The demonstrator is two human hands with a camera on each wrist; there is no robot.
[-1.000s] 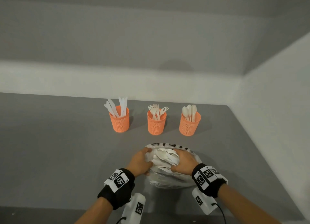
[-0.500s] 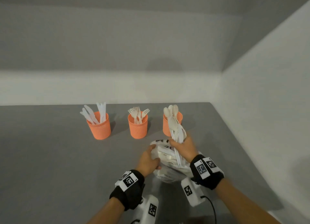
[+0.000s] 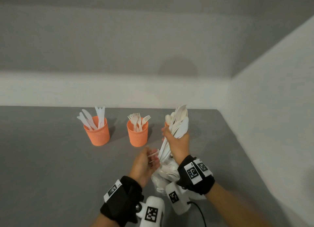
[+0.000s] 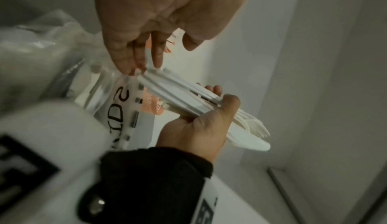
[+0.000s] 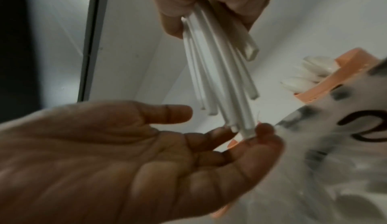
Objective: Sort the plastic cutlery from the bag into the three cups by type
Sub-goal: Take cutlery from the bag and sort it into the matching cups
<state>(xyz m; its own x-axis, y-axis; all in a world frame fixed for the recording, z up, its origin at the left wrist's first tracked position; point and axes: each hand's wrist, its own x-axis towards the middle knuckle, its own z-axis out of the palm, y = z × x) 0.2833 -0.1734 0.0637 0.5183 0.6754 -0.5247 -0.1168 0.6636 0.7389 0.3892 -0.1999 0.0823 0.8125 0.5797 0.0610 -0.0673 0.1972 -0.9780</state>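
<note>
Right hand raised, fingers curled round cutlery bundle — heads up. Left hand just below, palm up, fingers loosely extended — fingertips touching handle ends.

Cutlery: a white plastic cutlery bundle, smooth with a dull sheen, is held in the right hand.
Bag: a clear, glossy plastic bag with black print is seen crinkled.
Cups: three orange plastic cups with finely textured, mesh-like walls are seen as matt.
Table: a grey matt tabletop is shown smooth.
Wrist bands: black cloth wrist bands are fitted with white printed marker patches.
Walls: pale, matt walls are seen.
</note>
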